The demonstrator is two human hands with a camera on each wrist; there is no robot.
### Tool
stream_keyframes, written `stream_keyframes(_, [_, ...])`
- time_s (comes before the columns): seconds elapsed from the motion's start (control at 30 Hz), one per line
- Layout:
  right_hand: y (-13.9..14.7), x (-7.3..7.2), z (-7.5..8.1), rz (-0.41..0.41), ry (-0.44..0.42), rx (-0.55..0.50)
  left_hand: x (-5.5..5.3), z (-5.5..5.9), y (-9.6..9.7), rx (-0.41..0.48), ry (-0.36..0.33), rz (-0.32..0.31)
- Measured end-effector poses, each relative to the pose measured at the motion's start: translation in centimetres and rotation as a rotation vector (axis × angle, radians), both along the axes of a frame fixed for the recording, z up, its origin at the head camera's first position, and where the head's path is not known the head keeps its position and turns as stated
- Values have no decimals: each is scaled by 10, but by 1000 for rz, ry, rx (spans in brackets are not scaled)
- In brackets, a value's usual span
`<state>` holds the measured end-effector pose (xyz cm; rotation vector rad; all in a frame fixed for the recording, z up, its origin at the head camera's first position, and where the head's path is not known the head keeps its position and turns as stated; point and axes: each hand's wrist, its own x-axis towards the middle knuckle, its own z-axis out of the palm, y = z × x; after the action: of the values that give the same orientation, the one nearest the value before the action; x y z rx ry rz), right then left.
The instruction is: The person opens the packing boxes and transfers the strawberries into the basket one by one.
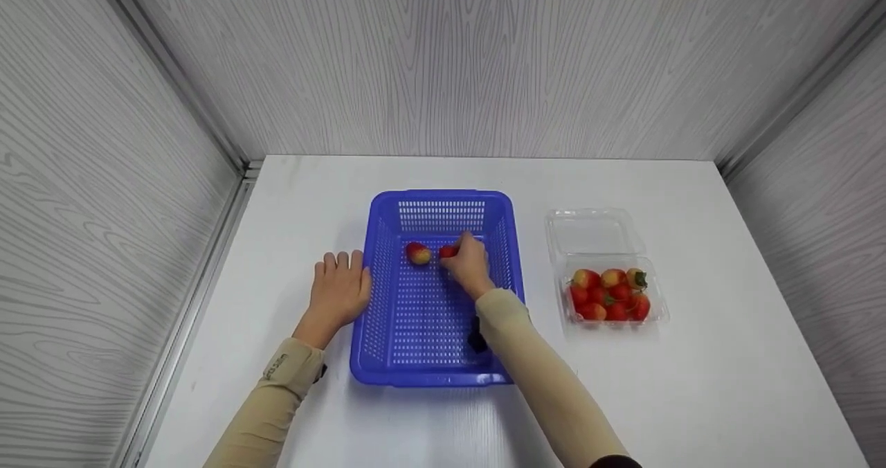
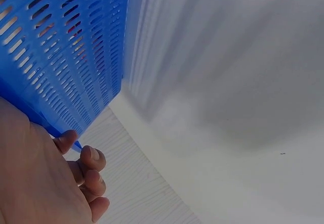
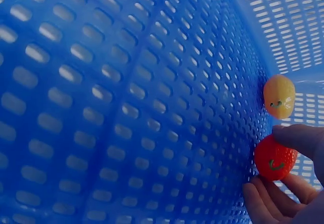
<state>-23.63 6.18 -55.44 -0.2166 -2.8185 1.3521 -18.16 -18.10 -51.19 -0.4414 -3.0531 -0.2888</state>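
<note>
A blue plastic basket (image 1: 427, 375) with slotted walls stands on the white table. Inside it, my right hand (image 1: 469, 264) pinches a red strawberry (image 3: 276, 157) between thumb and fingers, close to the basket floor. A second strawberry, red and yellow (image 1: 418, 253), lies to the left of that one; its yellow end (image 3: 279, 96) shows in the right wrist view. My left hand (image 1: 338, 289) rests against the outside of the basket's left rim, its thumb side touching it and its fingers extended. The left wrist view shows those fingers (image 2: 93, 183) slightly bent by the rim.
Right of the basket lies a clear plastic clamshell box (image 1: 601, 236) with its lid folded back. Several red and yellowish strawberries (image 1: 610, 295) fill its lower half. Pale wood-grain panels (image 1: 443, 59) enclose the table (image 1: 727, 385) at the back and both sides.
</note>
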Motion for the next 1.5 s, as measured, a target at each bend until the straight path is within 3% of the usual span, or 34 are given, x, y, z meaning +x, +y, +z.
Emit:
stream_keyframes(0.43, [-2,1,-3,-16,9,37,1,-1,-1,4,-21,7])
stream_keyframes(1.13, [0,1,-4,39,25,109,0,-4,1,24,-15,2])
stream_keyframes(1.27, [1,3,4,51,-26,139,0,-3,1,12,-21,-1])
stream_keyframes(1.5, [6,12,42,126,-135,213,0,-1,-1,11,18,-14])
